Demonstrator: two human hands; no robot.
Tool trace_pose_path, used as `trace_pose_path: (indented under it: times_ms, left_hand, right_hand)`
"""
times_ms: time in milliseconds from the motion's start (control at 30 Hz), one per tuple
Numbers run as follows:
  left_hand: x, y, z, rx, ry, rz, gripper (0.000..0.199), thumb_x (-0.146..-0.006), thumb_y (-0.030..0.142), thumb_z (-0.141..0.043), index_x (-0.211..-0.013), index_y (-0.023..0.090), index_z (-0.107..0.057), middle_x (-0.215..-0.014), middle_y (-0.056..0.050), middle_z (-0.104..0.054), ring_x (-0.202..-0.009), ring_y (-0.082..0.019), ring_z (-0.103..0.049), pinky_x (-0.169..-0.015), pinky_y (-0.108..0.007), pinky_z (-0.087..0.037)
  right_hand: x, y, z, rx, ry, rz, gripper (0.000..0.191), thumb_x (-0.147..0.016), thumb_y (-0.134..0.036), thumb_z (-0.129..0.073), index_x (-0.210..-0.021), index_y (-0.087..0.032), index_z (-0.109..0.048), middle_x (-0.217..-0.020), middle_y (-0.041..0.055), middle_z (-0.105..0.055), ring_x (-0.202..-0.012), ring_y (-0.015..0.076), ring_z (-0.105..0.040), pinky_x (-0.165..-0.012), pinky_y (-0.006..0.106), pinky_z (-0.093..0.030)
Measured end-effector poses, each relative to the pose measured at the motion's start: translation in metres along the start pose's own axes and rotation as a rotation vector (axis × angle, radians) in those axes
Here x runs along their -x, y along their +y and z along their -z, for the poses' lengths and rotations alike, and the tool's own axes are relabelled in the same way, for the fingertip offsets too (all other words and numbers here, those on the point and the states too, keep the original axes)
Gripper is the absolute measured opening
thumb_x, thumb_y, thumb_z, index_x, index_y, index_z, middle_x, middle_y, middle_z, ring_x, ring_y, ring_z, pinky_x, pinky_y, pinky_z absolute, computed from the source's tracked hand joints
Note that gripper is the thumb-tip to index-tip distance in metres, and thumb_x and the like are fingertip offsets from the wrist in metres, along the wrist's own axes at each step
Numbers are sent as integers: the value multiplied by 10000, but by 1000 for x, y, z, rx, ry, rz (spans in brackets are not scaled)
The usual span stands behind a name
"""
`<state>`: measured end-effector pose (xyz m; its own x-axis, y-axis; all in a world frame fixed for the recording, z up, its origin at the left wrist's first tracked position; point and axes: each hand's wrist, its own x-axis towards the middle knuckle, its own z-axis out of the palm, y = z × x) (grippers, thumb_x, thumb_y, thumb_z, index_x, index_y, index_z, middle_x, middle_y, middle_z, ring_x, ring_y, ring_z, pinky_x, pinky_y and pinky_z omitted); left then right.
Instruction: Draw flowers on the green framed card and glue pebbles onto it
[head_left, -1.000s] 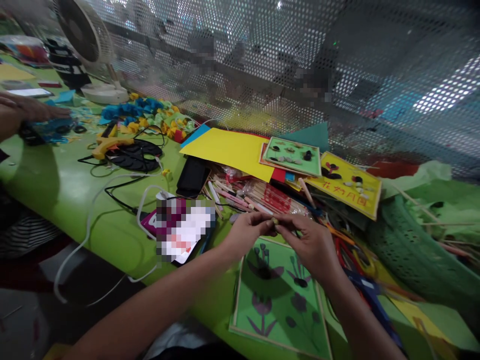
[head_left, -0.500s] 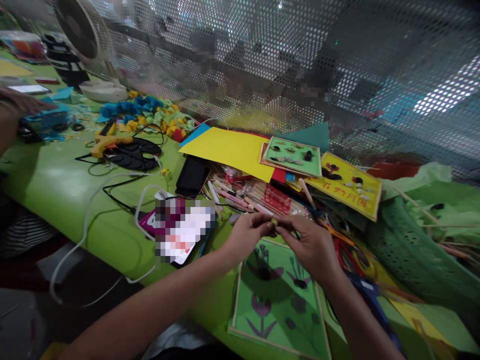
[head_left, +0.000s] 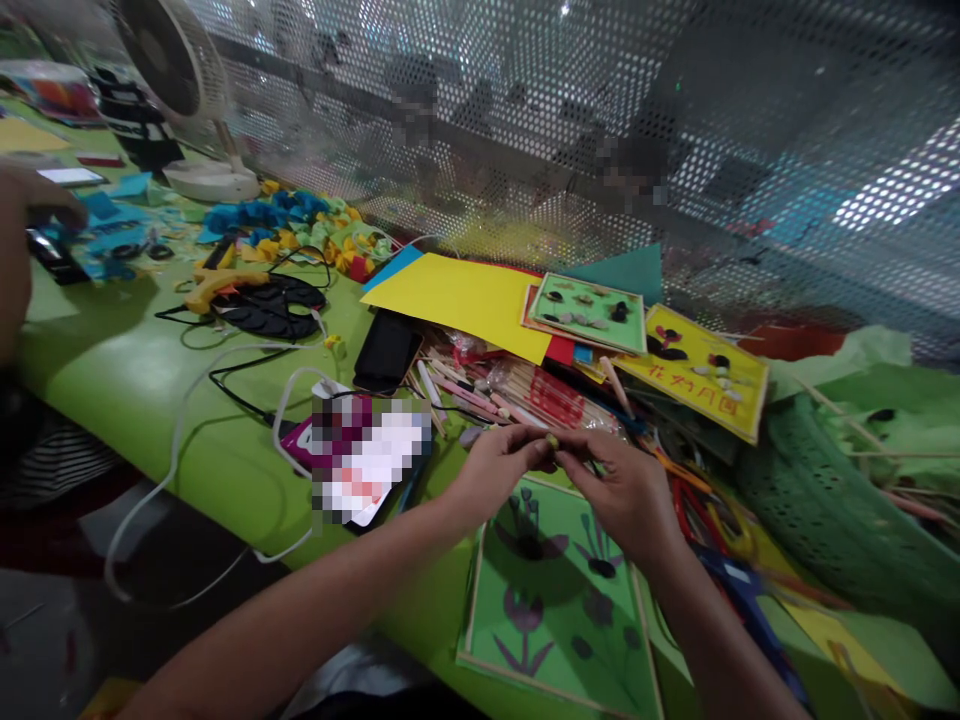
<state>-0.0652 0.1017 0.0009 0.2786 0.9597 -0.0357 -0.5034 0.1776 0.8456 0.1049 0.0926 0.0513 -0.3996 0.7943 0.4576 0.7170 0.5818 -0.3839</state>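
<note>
My left hand [head_left: 504,465] and my right hand [head_left: 619,485] meet fingertip to fingertip, pinching a tiny yellowish-green piece [head_left: 552,441] between them. They hover over the top edge of a green board [head_left: 555,620] with a pale wooden border. Dark flower shapes lie on that board, and shadow falls over part of it. Sticks and pens [head_left: 472,395] lie just beyond my fingers.
Left of my hands are a lit phone [head_left: 375,465], a dark phone [head_left: 386,350] and looping white cable. Behind lie yellow card [head_left: 457,300] and framed pictures [head_left: 589,312]. A green basket [head_left: 847,510] stands right. Another person's hand [head_left: 45,200] is far left.
The other person's hand at the far left has shifted and a dark object shows more clearly below it. My hands keep nearly the same pinch, turned slightly.
</note>
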Motion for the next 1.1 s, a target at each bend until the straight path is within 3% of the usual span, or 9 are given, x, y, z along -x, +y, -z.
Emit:
trace_pose_path:
  times_ms: [333, 633, 833, 1100]
  left_hand:
    - [-1, -4, 0, 43, 35, -11, 522, -592, 548, -932, -850, 120, -782, -798, -73, -742, -739, -174, -655, -783, -312, -540]
    - [1, -3, -3, 48, 58, -6, 432, -643, 462, -916, -866, 119, -776, -815, -72, -737, -735, -168, -646, -777, -309, -529]
    - [2, 2, -4, 67, 57, -3, 418, -614, 447, -934, -824, 122, -777, -782, -64, -733, -717, -162, -640, -755, -295, -523]
    - [3, 0, -7, 72, 58, 50, 471, -618, 498, -925, -838, 109, -777, -787, -75, -743, -789, -204, -698, -860, -362, -555]
  right_hand:
    - [1, -2, -5, 65, 23, 69, 181, -960, -208, -584, -1051, -186, -738, -946, 73, -806, -807, 223, -773, -733, 325, -599]
    - [2, -3, -5, 19, -1, -22, 192, -954, -222, -591, -1063, -218, -749, -985, 73, -811, -851, 235, -773, -784, 355, -616]
    - [2, -2, -4, 18, 19, -10, 183, -954, -228, -611, -1070, -212, -751, -984, 66, -809, -837, 223, -771, -779, 338, -609]
    - [9, 8, -3, 92, 17, -4, 232, -977, -345, -602, -1131, -261, -754, -1001, 47, -811, -836, 258, -775, -724, 353, -583]
